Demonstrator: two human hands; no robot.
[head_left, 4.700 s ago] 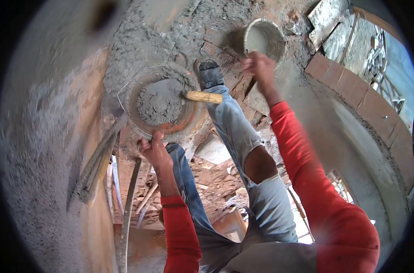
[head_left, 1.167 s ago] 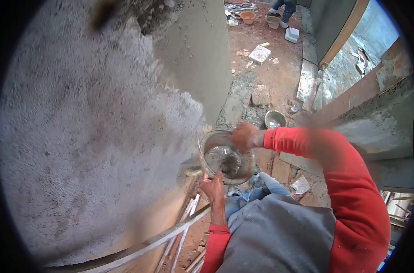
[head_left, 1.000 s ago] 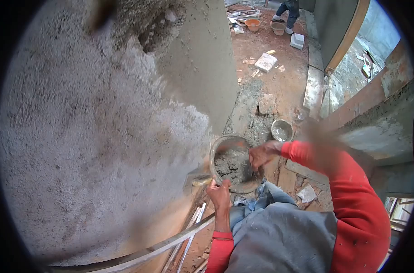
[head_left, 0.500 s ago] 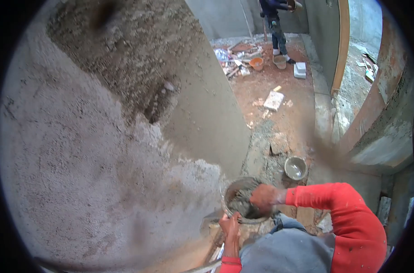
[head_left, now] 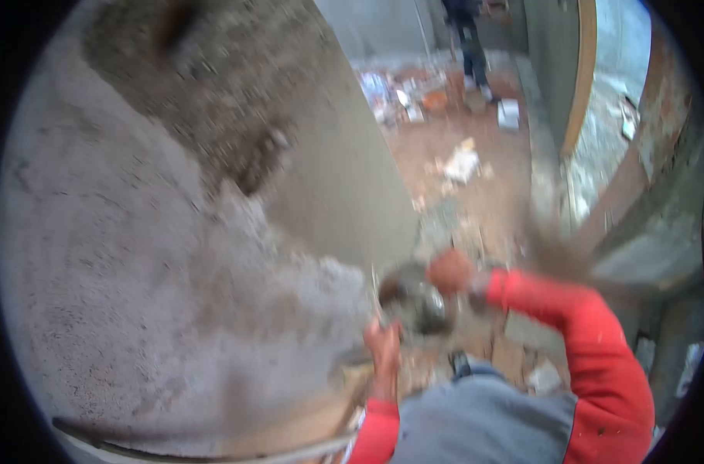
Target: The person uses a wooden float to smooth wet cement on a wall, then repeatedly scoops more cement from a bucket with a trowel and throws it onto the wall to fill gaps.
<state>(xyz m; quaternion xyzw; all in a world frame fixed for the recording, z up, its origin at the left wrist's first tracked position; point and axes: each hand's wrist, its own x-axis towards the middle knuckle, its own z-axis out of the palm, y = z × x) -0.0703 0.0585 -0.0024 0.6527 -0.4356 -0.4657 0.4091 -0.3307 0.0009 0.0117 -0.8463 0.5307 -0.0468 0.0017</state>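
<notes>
A round mortar bucket (head_left: 396, 289) is tilted in front of me beside the wall, with wet grey mortar (head_left: 423, 308) glistening in it. My left hand (head_left: 383, 337) is closed on its near left rim. At the upper right edge of the bucket is my right hand (head_left: 452, 271), curled closed against the rim and smeared by motion. Both arms are in red sleeves, the right one reaching across from the side.
Left of me runs a wall (head_left: 135, 271) with rough and smooth plaster patches. Ahead, rubble and a white block (head_left: 462, 164) lie on the reddish floor. A person (head_left: 469, 46) stands at the back near an orange bowl (head_left: 435, 100). A wooden door frame (head_left: 582, 85) is on the right.
The bucket has moved up and away from my body and is tilted. My right hand has come out of the mortar to the bucket's upper right edge; my left hand has moved forward with the rim.
</notes>
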